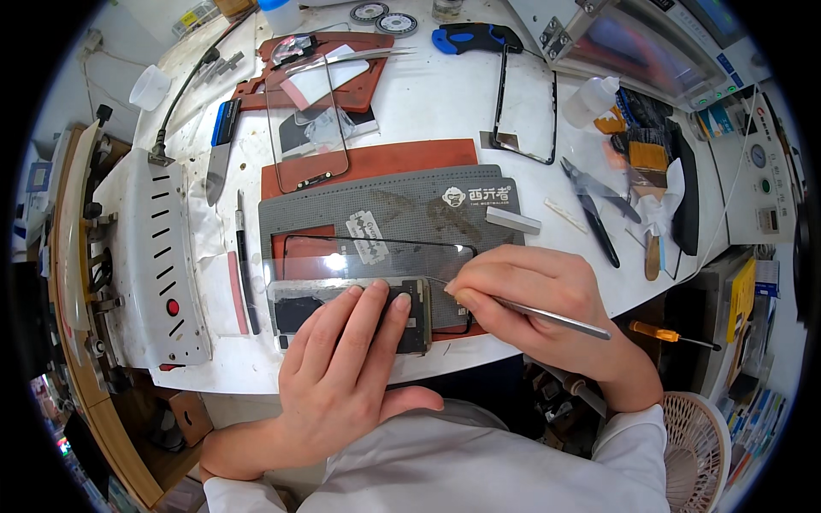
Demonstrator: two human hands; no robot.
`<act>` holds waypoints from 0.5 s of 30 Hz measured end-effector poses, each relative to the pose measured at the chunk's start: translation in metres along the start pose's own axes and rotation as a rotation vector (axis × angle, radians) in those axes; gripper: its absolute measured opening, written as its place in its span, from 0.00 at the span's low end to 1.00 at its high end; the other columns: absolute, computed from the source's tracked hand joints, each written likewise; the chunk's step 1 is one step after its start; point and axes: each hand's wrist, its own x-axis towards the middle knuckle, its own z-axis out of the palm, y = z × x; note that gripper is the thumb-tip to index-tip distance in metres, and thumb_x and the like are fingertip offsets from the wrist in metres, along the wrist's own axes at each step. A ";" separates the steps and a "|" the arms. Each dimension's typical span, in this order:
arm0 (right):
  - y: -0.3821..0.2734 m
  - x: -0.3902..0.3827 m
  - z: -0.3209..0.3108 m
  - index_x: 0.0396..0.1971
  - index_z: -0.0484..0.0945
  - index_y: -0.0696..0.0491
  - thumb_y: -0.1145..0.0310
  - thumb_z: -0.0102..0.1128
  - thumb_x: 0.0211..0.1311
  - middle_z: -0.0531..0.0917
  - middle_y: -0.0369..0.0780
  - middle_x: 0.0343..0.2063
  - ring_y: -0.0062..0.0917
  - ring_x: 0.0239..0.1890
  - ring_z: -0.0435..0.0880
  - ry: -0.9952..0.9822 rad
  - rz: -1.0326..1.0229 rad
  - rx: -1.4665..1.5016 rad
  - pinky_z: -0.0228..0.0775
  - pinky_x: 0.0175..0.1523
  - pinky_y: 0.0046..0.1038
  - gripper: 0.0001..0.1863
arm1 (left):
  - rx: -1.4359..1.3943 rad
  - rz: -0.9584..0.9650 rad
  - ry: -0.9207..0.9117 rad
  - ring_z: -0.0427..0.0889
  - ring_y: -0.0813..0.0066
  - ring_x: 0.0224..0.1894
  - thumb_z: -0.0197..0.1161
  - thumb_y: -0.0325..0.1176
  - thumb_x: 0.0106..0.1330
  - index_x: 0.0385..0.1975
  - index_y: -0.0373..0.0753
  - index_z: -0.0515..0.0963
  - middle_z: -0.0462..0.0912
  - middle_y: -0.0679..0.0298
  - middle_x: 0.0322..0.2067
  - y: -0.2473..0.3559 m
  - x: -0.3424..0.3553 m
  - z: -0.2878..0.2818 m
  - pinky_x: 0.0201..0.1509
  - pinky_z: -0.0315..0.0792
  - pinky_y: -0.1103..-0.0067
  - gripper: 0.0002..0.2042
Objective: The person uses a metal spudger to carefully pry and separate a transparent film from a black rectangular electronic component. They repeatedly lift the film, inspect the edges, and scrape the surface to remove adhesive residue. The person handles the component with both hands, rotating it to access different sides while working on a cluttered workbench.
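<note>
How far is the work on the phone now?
Done: one glass panel and a black frame already lie apart on the table. In hand: the left hand presses the phone down; the right hand works a thin metal tool at its edge. Left: the phone looks unfinished.

The person wears a white long-sleeved garment, plain and unmarked, with soft folds across the front where it fills the lower edge of the view, just below the table (428, 111) rim. The right sleeve (637, 440) ends in a loose, plain cuff at the wrist, beside a round beige fan (697, 449). The left sleeve (235, 496) ends lower down, near the bottom left of the table rim, leaving more forearm bare. Both the left hand (342, 376) and right hand (530, 295) are bare: no gloves, rings or watch show. The nails are short.
</note>
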 end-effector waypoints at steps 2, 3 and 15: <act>-0.001 0.000 0.000 0.38 0.87 0.61 0.81 0.71 0.61 0.89 0.43 0.35 0.31 0.31 0.88 0.004 0.005 0.004 0.80 0.35 0.27 0.06 | 0.003 -0.002 -0.003 0.80 0.57 0.61 0.54 0.71 0.68 0.57 0.34 0.86 0.81 0.54 0.61 0.000 -0.001 0.000 0.62 0.76 0.66 0.41; -0.002 0.000 0.001 0.39 0.87 0.61 0.81 0.70 0.61 0.89 0.43 0.35 0.31 0.31 0.88 0.004 0.007 0.001 0.80 0.35 0.27 0.06 | 0.005 -0.004 -0.004 0.80 0.56 0.61 0.54 0.71 0.68 0.58 0.34 0.86 0.81 0.54 0.61 0.001 -0.001 0.000 0.62 0.76 0.66 0.41; -0.003 -0.001 0.007 0.41 0.84 0.58 0.76 0.69 0.65 0.86 0.42 0.34 0.36 0.33 0.87 0.056 -0.004 -0.019 0.79 0.35 0.32 0.06 | 0.052 -0.032 0.012 0.80 0.56 0.60 0.54 0.72 0.68 0.57 0.32 0.85 0.82 0.52 0.61 0.008 0.002 0.001 0.61 0.77 0.66 0.42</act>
